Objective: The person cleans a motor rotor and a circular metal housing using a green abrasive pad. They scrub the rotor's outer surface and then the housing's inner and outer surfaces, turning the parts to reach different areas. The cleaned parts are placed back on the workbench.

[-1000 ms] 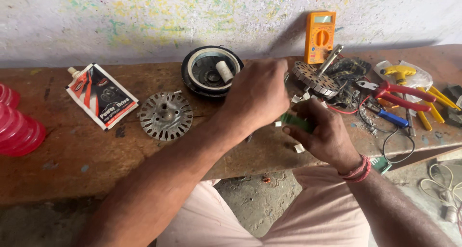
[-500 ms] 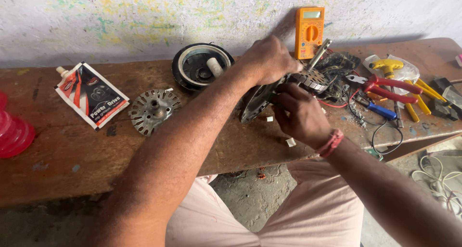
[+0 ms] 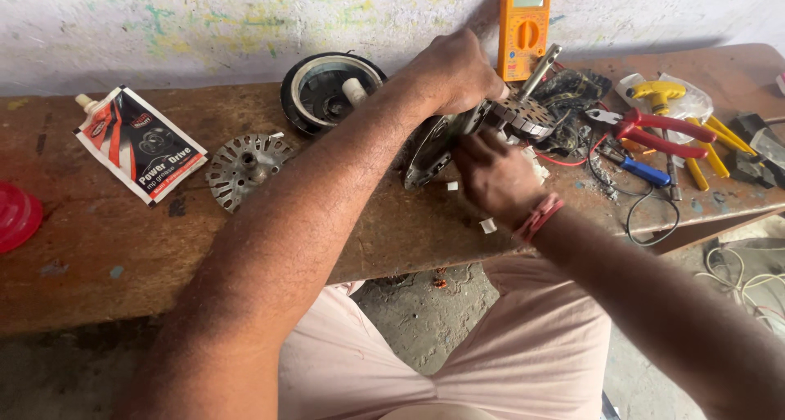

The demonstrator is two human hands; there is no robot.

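Note:
A round metal motor part with a slotted core (image 3: 523,116) and a shaft sticking up stands tilted on the wooden bench (image 3: 123,240), joined to a metal end cover (image 3: 425,154). My left hand (image 3: 454,68) grips the top of this motor part from above. My right hand (image 3: 495,175), with a red thread band at the wrist, presses against its lower front side. Whether the right hand's fingers close around it is hidden.
A black round housing (image 3: 331,93) and a perforated metal disc (image 3: 245,162) lie left of my hands. A grease pouch (image 3: 143,142) and a red plastic thing (image 3: 16,215) are farther left. An orange multimeter (image 3: 523,29), red pliers (image 3: 654,130), screwdrivers and wires crowd the right.
Both hands have moved up and right to the motor part and lifted it on edge. The green thing earlier in my right hand is no longer seen.

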